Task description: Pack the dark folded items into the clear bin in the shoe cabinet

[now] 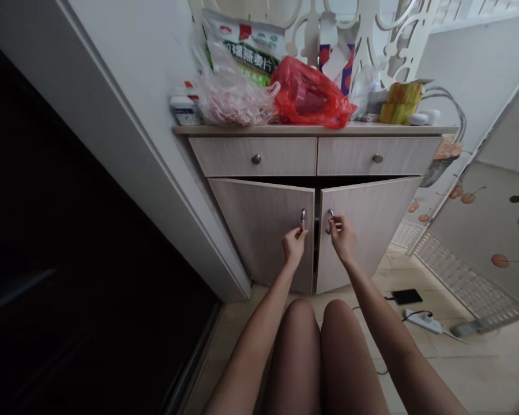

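A pale wood-grain cabinet has two lower doors, both slightly ajar with a dark gap above and between them. My left hand [294, 243] is closed on the metal handle [303, 215] of the left door [259, 225]. On the right door [367, 230], my right hand [343, 235] pinches the matching handle [330, 214]. Little of the cabinet's inside can be seen through the gap. Above the doors are two shut drawers, the left drawer [225, 155] and the right drawer [350, 155], each with a round knob.
A red plastic bag [311, 95], a clear bag [237, 104], a green-and-white food package [248, 49] and yellow packs [400, 104] crowd the cabinet top. On the floor at right lie a phone-like black device [406, 297] and a white power strip [422, 321] with cables. My knees are close before the doors.
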Demonstrator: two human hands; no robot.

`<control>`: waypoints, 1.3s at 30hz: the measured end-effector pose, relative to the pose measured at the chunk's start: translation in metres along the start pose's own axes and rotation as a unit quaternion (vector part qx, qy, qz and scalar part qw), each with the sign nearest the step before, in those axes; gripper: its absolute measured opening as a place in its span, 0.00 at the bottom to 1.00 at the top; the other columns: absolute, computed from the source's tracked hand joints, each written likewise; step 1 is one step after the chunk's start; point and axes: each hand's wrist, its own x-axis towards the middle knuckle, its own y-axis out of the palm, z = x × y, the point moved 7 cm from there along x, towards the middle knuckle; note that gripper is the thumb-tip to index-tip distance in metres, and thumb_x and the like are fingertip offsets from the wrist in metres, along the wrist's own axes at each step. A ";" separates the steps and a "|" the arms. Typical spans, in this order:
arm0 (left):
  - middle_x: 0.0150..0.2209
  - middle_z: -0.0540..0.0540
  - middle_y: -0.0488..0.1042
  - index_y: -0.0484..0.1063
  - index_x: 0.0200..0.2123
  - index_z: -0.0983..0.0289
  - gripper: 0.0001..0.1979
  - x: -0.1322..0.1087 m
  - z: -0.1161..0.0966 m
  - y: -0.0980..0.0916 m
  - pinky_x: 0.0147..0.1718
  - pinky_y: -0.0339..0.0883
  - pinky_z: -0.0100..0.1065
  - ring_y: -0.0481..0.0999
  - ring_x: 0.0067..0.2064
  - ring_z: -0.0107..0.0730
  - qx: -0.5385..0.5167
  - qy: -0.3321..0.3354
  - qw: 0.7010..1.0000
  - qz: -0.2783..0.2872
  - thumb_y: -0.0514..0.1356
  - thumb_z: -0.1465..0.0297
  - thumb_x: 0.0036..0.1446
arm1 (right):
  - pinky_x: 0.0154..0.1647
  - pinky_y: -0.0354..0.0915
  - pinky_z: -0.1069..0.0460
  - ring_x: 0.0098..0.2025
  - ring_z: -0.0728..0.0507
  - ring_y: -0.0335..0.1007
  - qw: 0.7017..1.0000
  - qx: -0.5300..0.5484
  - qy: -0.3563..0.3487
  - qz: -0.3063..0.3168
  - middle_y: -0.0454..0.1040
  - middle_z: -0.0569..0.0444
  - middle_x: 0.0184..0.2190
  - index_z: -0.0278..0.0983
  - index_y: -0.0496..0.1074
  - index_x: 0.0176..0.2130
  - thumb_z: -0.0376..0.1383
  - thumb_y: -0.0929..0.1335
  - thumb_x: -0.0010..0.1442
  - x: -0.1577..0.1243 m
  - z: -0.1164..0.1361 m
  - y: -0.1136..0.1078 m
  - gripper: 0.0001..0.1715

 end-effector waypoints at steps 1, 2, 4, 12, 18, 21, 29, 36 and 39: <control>0.38 0.59 0.84 0.83 0.38 0.64 0.06 0.003 -0.001 0.003 0.43 0.73 0.37 0.82 0.39 0.40 0.005 -0.003 1.000 0.004 0.67 0.70 0.57 | 0.36 0.66 0.50 0.36 0.43 0.77 1.000 -0.005 -0.002 0.001 0.80 0.49 0.40 0.40 0.71 0.42 0.55 0.58 0.69 0.004 0.000 0.004 0.25; 0.38 0.60 0.84 0.83 0.38 0.64 0.06 0.007 -0.002 0.006 0.43 0.72 0.37 0.82 0.39 0.40 0.011 -0.004 1.000 0.008 0.67 0.70 0.57 | 0.36 0.65 0.51 0.36 0.43 0.76 1.000 -0.009 -0.003 0.003 0.80 0.49 0.41 0.40 0.71 0.42 0.55 0.58 0.69 0.008 -0.001 0.009 0.25; 0.38 0.61 0.84 0.83 0.38 0.65 0.06 0.013 -0.005 0.013 0.43 0.71 0.37 0.82 0.39 0.40 0.026 -0.003 0.999 0.020 0.67 0.71 0.58 | 0.36 0.64 0.51 0.35 0.43 0.76 1.000 -0.014 -0.008 0.008 0.80 0.48 0.41 0.40 0.70 0.41 0.54 0.58 0.70 0.017 -0.002 0.019 0.24; 0.35 0.60 0.83 0.82 0.34 0.65 0.05 0.038 -0.010 0.031 0.39 0.66 0.33 0.79 0.37 0.39 0.061 -0.003 0.997 0.045 0.65 0.71 0.59 | 0.38 0.63 0.50 0.35 0.42 0.73 0.999 -0.030 -0.019 0.010 0.78 0.46 0.39 0.39 0.68 0.40 0.51 0.58 0.70 0.047 -0.013 0.052 0.22; 0.34 0.60 0.82 0.81 0.33 0.66 0.07 0.052 -0.008 0.041 0.35 0.61 0.32 0.77 0.35 0.36 0.090 0.007 0.994 0.060 0.64 0.70 0.60 | 0.41 0.63 0.49 0.37 0.41 0.72 0.999 -0.032 -0.028 0.008 0.77 0.45 0.40 0.38 0.69 0.41 0.47 0.59 0.69 0.059 -0.019 0.064 0.18; 0.35 0.60 0.82 0.81 0.34 0.66 0.07 0.058 -0.007 0.046 0.35 0.60 0.32 0.77 0.35 0.36 0.100 0.013 0.993 0.066 0.64 0.69 0.61 | 0.42 0.64 0.48 0.37 0.41 0.72 0.999 -0.027 -0.023 0.009 0.77 0.45 0.39 0.38 0.69 0.40 0.47 0.60 0.68 0.066 -0.023 0.069 0.18; 0.34 0.58 0.82 0.80 0.33 0.66 0.06 0.069 -0.005 0.053 0.36 0.60 0.30 0.77 0.35 0.35 0.105 0.021 0.993 0.058 0.64 0.71 0.61 | 0.42 0.64 0.47 0.37 0.40 0.72 1.000 -0.014 -0.027 0.001 0.77 0.46 0.37 0.39 0.68 0.38 0.46 0.61 0.68 0.076 -0.027 0.078 0.15; 0.35 0.59 0.82 0.80 0.34 0.66 0.07 0.074 0.000 0.057 0.36 0.62 0.30 0.78 0.36 0.36 0.100 0.020 0.993 0.058 0.64 0.69 0.61 | 0.41 0.64 0.48 0.38 0.40 0.72 1.000 -0.004 -0.023 0.002 0.77 0.46 0.38 0.39 0.68 0.39 0.48 0.61 0.68 0.075 -0.029 0.077 0.17; 0.34 0.60 0.82 0.80 0.33 0.66 0.07 0.076 0.002 0.058 0.37 0.63 0.31 0.78 0.35 0.36 0.094 0.019 0.994 0.058 0.64 0.69 0.61 | 0.42 0.64 0.48 0.38 0.40 0.73 1.000 -0.007 -0.022 0.009 0.77 0.45 0.38 0.38 0.68 0.40 0.47 0.60 0.68 0.075 -0.028 0.078 0.17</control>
